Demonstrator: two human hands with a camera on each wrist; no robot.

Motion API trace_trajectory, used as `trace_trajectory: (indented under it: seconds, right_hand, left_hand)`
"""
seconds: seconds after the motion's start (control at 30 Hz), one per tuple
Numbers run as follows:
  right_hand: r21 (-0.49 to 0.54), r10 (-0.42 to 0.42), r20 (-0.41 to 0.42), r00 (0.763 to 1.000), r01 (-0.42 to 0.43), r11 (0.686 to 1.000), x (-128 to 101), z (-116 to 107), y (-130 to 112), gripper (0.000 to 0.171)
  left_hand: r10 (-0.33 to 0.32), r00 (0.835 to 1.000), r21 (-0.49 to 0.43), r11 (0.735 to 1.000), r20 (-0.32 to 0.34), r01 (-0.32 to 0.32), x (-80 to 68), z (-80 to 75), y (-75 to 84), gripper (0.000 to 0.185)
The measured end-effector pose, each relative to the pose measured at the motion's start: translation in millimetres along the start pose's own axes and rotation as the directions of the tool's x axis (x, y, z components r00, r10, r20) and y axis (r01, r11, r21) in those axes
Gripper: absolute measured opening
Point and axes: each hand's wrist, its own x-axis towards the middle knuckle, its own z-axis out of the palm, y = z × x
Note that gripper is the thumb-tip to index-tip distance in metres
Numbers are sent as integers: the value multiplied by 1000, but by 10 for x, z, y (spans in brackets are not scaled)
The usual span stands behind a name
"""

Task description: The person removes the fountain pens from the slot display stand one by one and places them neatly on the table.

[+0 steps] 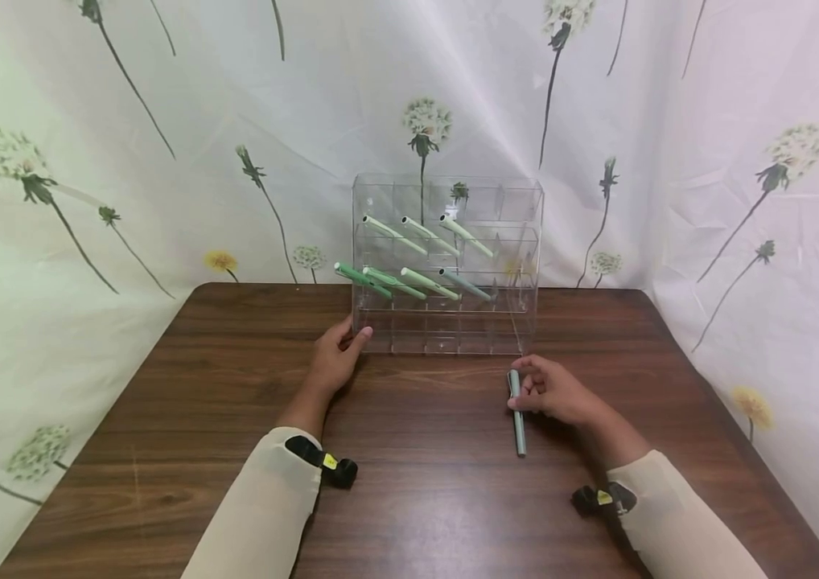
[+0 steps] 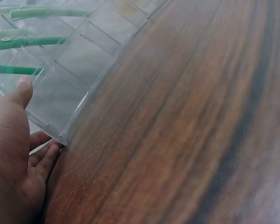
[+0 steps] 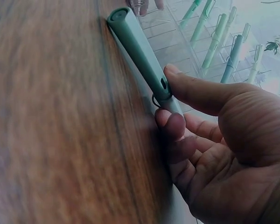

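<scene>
A clear plastic tiered pen rack (image 1: 442, 344) stands at the back of the table. My left hand (image 1: 333, 359) holds its lower left corner, thumb at the front edge and fingers by the bottom corner (image 2: 60, 135). In front of the rack's right end, my right hand (image 1: 557, 394) pinches a grey-green pen (image 1: 519, 430) between thumb and fingers. The right wrist view shows this capped pen (image 3: 140, 56) slanting just over the wood, its clip beside the fingertips. Three pale pens (image 1: 466, 235) lean in an upper tier; several green and grey-blue pens (image 1: 431, 284) lean in the tier below.
The brown wooden table (image 1: 409, 498) ends close behind the rack. White cloth printed with dandelions (image 1: 308, 121) hangs around the back and sides. A black strap with a small camera sits on the left wrist (image 1: 323, 461) and another on the right (image 1: 605, 498).
</scene>
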Motion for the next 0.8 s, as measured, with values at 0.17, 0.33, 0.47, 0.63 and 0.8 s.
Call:
trace_trajectory:
  seconds: [0.17,0.33,0.47,0.63,0.8]
  right_hand:
    - [-17,-9,12,1000,9,1000,0,6,-13,65]
    - [-14,-7,11,1000,7,1000,1,0,-24,64]
    - [-20,6,13,1000,-6,1000,-12,-1,-51,62]
    - [-15,15,13,1000,-14,1000,-27,2,-64,63]
    - [-10,12,13,1000,-12,1000,-20,5,-53,65]
  left_hand:
    - [1,1000,7,1000,1,-1,8,-3,-29,61]
    - [5,1000,6,1000,3,-5,6,-9,-30,62]
    - [-1,1000,10,1000,4,1,-6,-11,-19,62]
    - [-5,1000,-2,1000,1,5,-12,-2,-8,61]
    - [-5,1000,-3,1000,2,5,-11,-2,0,62]
